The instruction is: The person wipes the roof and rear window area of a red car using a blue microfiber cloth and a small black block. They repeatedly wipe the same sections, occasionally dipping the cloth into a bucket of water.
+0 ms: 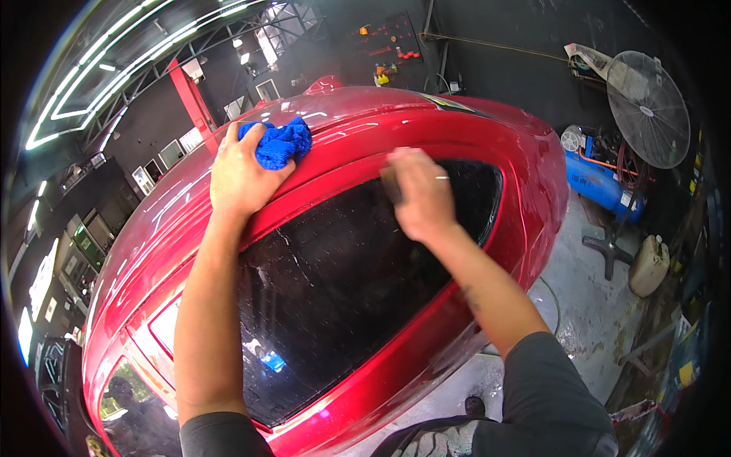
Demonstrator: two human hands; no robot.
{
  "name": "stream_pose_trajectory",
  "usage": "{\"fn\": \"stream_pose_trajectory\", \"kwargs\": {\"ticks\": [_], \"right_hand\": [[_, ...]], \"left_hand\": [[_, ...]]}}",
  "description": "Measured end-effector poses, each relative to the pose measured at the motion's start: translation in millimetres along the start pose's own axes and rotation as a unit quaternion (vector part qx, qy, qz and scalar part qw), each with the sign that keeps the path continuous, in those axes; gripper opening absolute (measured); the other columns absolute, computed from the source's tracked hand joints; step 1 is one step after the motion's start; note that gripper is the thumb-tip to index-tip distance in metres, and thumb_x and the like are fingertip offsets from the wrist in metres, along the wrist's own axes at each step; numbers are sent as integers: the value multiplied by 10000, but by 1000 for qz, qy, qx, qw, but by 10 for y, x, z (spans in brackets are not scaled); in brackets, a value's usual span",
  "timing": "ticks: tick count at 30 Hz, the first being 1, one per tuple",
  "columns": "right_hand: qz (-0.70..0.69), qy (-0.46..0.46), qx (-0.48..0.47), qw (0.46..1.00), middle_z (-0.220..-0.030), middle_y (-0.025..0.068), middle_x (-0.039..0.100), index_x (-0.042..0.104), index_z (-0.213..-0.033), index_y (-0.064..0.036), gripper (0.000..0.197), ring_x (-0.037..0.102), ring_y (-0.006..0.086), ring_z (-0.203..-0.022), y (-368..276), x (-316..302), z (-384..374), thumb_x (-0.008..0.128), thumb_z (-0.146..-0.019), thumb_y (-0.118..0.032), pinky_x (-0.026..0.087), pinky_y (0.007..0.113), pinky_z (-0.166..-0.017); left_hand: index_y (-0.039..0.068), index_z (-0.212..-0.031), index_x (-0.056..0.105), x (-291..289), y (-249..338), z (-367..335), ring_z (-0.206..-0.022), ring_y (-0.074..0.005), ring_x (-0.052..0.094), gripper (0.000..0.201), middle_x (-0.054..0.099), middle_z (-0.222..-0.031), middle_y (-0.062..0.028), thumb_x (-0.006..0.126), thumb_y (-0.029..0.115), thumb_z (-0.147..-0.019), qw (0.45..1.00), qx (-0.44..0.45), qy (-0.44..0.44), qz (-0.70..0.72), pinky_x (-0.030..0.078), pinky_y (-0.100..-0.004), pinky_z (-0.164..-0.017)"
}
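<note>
The dark sleeves (544, 388) lie nearest the camera. The left hand (242, 174) grasps a bunched blue cloth (282, 145) between thumb and fingers, right of the palm at the roof edge of the red car (343, 160); its crumpled form leaves the long axis indeterminate. The right hand (422, 194), blurred, curls its fingers around a dark block (391, 186) on their left, over the far edge of the dark window (335, 259), long axis running roughly near to far.
</note>
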State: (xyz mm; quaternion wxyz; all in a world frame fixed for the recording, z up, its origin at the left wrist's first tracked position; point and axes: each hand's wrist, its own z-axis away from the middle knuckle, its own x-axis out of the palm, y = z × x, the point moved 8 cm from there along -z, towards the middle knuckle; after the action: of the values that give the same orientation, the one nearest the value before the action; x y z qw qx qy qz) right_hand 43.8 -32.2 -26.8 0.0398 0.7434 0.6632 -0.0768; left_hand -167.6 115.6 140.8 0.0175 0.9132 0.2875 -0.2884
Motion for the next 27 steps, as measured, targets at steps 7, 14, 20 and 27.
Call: {"fn": "stream_pose_trajectory", "kwargs": {"ticks": [7,14,20,27], "right_hand": [[41,42,66,996,-1354,270,709,691,-1296,47,419,651,475,-1329,-69,95,-19,657,-883,-14,505,581,-1162],[-87,-137,24,986,-1549,185,642,635,-1500,-65,706,584,415,-1465,-669,138,-194,759,-807,-109,456,564,-1198],[60,13,147,987,-1488,234,685,668,-1440,15,478,597,441,-1460,499,91,218,627,-966,-36,429,572,-1244],[-4,-66,-8,998,-1595,208,608,600,-1562,-32,756,526,440,-1528,-877,228,13,708,-814,-11,399,570,-1266]], "left_hand": [[91,-1377,739,-31,-29,-7,-1276,-471,693,694,662,-1425,-235,916,397,-780,1000,-8,3,-2,565,-539,-1107],[95,-1384,740,-14,-97,35,-1271,-460,697,692,668,-1412,-232,916,389,-783,1000,-4,-6,6,572,-531,-1096],[98,-1395,744,9,-15,-29,-1241,-459,707,697,672,-1372,-224,890,442,-807,1000,13,24,-2,581,-528,-1081],[94,-1344,752,59,-112,51,-1201,-459,718,640,675,-1336,-217,903,378,-791,1000,17,14,5,581,-547,-1051]]}}
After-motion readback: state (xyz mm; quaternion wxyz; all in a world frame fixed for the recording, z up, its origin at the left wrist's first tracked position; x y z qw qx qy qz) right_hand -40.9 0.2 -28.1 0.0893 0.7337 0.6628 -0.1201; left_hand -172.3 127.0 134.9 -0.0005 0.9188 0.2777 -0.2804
